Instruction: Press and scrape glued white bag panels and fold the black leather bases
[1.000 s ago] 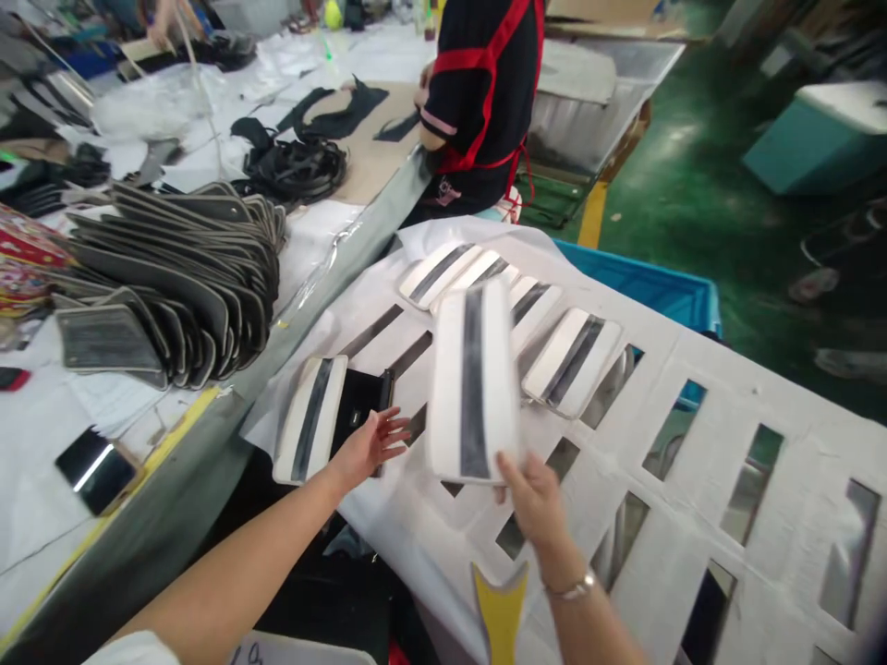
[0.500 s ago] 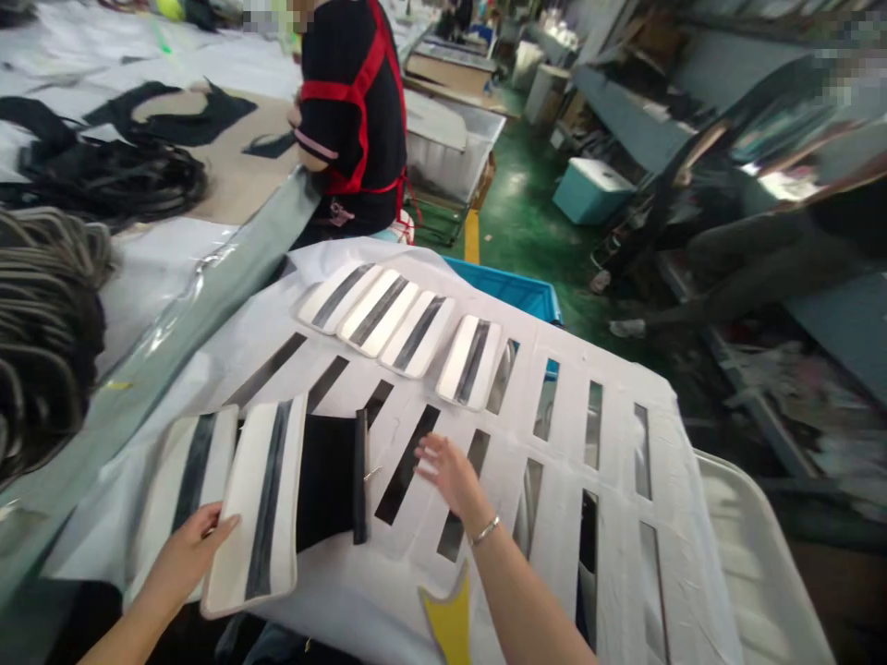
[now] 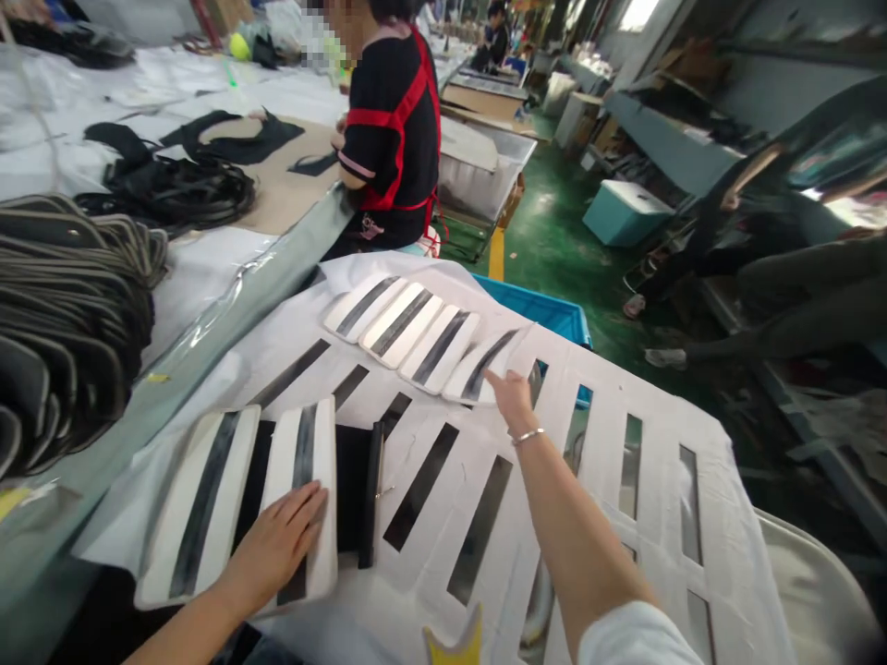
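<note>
My left hand [image 3: 287, 536] lies flat, fingers together, on a white panel with a dark lengthwise stripe [image 3: 321, 439]. That panel rests over a black piece [image 3: 355, 508], whose right edge carries a dark bar. Just left of it is a similar striped panel [image 3: 246, 443]. Farther off, my right hand [image 3: 513, 397] pinches the near right edge of another white striped panel [image 3: 475, 369], which looks bent and tilted. Its thumb is mostly hidden. Beyond it, several like panels [image 3: 374, 309] lie in an overlapping row.
The white-covered work surface [image 3: 422, 554] has rows of slots. A yellow pointed piece [image 3: 454, 646] is at the near edge. Black edged pieces [image 3: 62, 323] are stacked at left. A blue crate [image 3: 540, 305] stands behind; a co-worker [image 3: 394, 120] sits at the neighbouring table.
My left hand has moved from the panel's left edge onto its face, and the panel now lies lower. My right hand has reached away and taken hold of the far right panel, shifting it.
</note>
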{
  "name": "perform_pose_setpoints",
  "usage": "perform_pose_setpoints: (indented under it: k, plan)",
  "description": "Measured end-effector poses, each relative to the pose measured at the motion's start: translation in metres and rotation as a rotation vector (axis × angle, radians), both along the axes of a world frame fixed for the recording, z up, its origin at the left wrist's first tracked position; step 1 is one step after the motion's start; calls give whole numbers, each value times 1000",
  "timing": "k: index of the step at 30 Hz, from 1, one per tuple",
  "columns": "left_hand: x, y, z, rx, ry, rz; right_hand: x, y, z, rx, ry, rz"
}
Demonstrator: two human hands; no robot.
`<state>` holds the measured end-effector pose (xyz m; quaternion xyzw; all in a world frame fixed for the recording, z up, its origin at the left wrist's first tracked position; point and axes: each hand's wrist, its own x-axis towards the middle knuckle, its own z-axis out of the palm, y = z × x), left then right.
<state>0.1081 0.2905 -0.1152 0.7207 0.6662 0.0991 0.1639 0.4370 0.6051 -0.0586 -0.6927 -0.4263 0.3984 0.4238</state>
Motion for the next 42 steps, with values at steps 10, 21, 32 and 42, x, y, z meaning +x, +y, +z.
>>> perform_pose_setpoints:
  k: [10, 21, 32, 42]
  plan:
    - [8, 11, 8, -133, 180, 38, 35, -54, 124, 336, 200, 168]
    - [-14, 1, 12, -3, 55, 227, -83, -205, -4, -514, 716, 657]
    - [49, 11, 55, 266, -62, -67, -73, -262, -86, -514, 19, 720]
    - [83, 20, 1, -330, 175, -264, -40, -142, -48, -394, 80, 577]
